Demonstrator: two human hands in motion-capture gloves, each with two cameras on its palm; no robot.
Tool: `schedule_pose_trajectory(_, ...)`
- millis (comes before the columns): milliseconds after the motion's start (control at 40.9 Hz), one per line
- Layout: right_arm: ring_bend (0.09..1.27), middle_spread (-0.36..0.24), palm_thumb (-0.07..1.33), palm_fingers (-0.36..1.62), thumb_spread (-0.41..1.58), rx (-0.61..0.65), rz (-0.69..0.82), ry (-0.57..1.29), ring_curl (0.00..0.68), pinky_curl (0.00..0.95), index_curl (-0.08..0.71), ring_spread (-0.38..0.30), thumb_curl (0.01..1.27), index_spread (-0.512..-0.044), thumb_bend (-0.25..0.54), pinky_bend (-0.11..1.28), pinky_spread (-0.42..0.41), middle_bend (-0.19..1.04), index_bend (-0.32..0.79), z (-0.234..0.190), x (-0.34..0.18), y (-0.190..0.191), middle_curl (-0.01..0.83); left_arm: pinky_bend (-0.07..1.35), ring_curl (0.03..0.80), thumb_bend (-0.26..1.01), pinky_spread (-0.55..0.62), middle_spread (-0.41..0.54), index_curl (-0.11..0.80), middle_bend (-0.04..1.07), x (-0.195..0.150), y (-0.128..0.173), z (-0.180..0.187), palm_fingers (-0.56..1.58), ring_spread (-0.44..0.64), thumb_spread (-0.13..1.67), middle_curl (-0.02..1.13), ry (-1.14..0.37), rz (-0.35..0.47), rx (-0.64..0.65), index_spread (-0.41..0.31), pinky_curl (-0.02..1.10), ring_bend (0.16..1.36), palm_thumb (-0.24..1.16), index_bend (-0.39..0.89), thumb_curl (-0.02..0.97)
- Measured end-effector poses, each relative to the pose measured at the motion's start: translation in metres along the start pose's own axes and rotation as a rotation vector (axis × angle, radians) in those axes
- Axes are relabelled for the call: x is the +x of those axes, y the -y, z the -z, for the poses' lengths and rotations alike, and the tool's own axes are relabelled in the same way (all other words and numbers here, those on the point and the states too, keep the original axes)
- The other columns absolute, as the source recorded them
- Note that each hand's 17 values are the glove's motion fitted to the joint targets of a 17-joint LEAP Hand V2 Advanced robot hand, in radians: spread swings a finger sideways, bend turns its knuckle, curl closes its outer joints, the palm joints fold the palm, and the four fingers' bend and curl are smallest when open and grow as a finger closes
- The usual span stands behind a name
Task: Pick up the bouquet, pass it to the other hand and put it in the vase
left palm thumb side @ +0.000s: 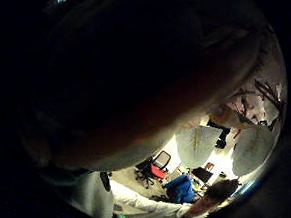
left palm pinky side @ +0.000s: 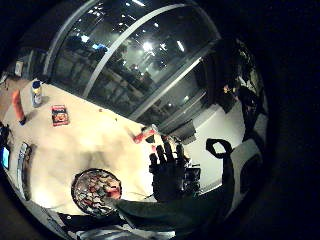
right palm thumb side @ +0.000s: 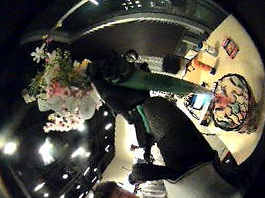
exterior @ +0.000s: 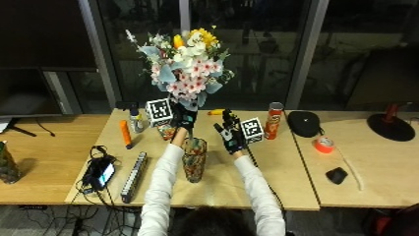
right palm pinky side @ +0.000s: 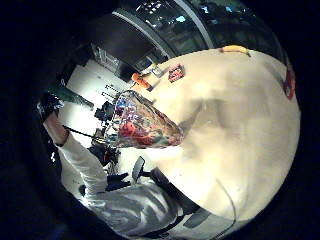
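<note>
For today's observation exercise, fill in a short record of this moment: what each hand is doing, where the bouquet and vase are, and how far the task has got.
left hand: holds the bouquet up above the table
right hand: open, fingers spread, holds nothing
bouquet: raised, upright, not in the vase
vase: stands on the table below the left hand, no flowers in it
other things: tall can, tape roll
stage: bouquet lifted, not yet placed

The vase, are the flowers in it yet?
Not yet. The left hand holds the bouquet up above the vase, which stands upright on the table. The right hand is open beside it.
</note>
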State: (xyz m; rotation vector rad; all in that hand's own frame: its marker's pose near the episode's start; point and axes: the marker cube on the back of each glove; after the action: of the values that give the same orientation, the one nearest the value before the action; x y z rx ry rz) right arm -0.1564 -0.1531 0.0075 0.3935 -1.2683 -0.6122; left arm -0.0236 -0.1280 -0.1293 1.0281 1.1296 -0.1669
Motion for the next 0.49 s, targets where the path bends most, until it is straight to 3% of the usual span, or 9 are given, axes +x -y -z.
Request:
schedule_pose_trajectory(196, 0.41, -0.049, 0.39, -0.05, 1.1, 0.0, -0.022, 0.01, 0.299, 0.356, 0.278, -0.031, 0.43, -0.399, -0.036, 0.52, 0.167, 0.23, 0.09, 0.009, 0.003, 0.001, 0.349, 0.68, 0.503, -0.03, -0.41, -0.362, 0.585, 0.78, -0.02, 0.002, -0.004, 1.38, -0.38, 0.34, 0.59, 0.002, -0.035, -0.014, -0.354, 0.52, 0.89, 0.88, 0.43, 0.715)
schedule_pose_trajectory(318, 0.41, -0.044, 0.34, -0.06, 1.1, -0.001, 0.121, -0.055, 0.298, 0.356, 0.247, -0.009, 0.4, -0.406, -0.045, 0.53, 0.192, 0.21, 0.09, 0.015, 0.01, 0.009, 0.343, 0.68, 0.504, -0.03, -0.41, -0.362, 0.594, 0.78, -0.022, -0.002, -0.005, 1.37, -0.38, 0.34, 0.59, -0.002, -0.024, -0.027, -0.356, 0.51, 0.89, 0.88, 0.43, 0.727)
schedule_pose_trajectory(416, 0.41, -0.042, 0.31, -0.06, 1.09, 0.004, -0.023, -0.005, 0.295, 0.355, 0.227, 0.007, 0.39, -0.414, -0.042, 0.54, 0.211, 0.2, 0.09, 0.014, 0.012, 0.001, 0.34, 0.68, 0.504, -0.03, -0.41, -0.362, 0.601, 0.78, -0.023, -0.006, -0.007, 1.37, -0.38, 0.33, 0.59, -0.034, 0.003, -0.045, -0.357, 0.51, 0.9, 0.88, 0.43, 0.737)
schedule_pose_trajectory(489, 0.41, -0.04, 0.31, -0.06, 1.09, 0.018, -0.05, -0.006, 0.294, 0.354, 0.215, 0.014, 0.38, -0.416, -0.034, 0.54, 0.219, 0.2, 0.1, 0.017, 0.017, 0.0, 0.339, 0.68, 0.504, -0.03, -0.4, -0.363, 0.605, 0.78, -0.028, -0.011, -0.007, 1.37, -0.38, 0.33, 0.59, -0.049, 0.026, -0.051, -0.358, 0.51, 0.9, 0.88, 0.43, 0.744)
